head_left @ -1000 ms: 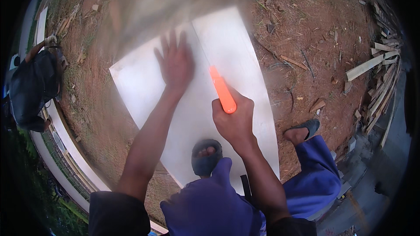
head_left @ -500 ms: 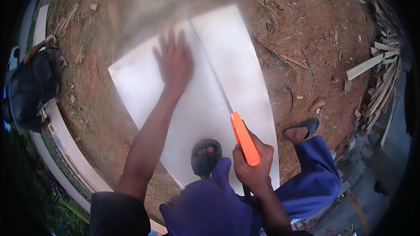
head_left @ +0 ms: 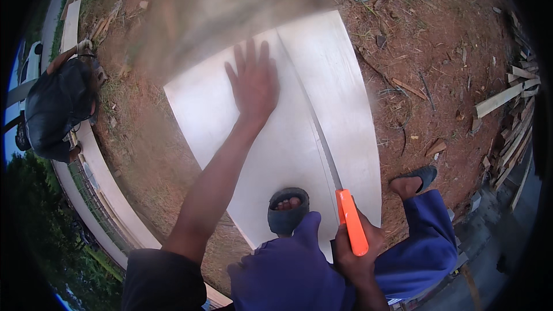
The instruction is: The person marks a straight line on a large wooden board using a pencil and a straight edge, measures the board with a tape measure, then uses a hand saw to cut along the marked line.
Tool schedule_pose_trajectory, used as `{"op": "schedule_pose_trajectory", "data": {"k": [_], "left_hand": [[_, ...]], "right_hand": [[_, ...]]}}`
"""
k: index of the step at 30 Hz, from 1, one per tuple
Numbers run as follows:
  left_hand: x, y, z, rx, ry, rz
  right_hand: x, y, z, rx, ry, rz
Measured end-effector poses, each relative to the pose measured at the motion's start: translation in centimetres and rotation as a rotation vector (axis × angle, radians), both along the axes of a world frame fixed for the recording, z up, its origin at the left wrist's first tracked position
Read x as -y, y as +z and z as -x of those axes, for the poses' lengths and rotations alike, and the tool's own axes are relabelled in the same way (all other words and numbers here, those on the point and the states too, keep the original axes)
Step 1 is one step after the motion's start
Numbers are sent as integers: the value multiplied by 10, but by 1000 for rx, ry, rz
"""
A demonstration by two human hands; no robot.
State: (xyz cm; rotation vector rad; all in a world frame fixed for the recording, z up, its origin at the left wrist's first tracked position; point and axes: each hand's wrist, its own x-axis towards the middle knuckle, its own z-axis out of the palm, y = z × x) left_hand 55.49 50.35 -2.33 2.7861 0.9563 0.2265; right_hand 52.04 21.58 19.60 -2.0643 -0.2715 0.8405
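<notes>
A pale sheet of board (head_left: 242,155), probably plywood, lies before me, with a long line or cut running from its far edge toward me. My left hand (head_left: 255,83) presses flat on it near the far edge, fingers spread, left of that line. My right hand (head_left: 360,247) is closed around the orange handle (head_left: 352,222) of a handsaw. The narrow saw blade (head_left: 326,152) points away from me along the line. My sandalled foot (head_left: 287,210) stands on the board's near part, left of the saw.
My other foot (head_left: 413,182) rests on reddish ground right of the board. Stacked wood strips (head_left: 515,138) lie at the far right. At the left, a person in dark clothes (head_left: 60,106) bends beside long pale planks (head_left: 109,184). Straw and wood scraps litter the ground.
The saw has been drawn back toward me, and more blade shows along the line. My left hand stays flat on the board. The whole view has shifted, moving things rightward.
</notes>
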Motion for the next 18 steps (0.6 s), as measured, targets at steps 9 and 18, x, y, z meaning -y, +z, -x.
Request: {"op": "schedule_pose_trajectory", "data": {"k": [9, 18], "left_hand": [[-3, -3, 6, 59, -71, -58], [0, 2, 1, -20, 4, 1]], "right_hand": [[-175, -74, -119, -45, 15, -59], [-8, 0, -7, 5, 32, -13]]}}
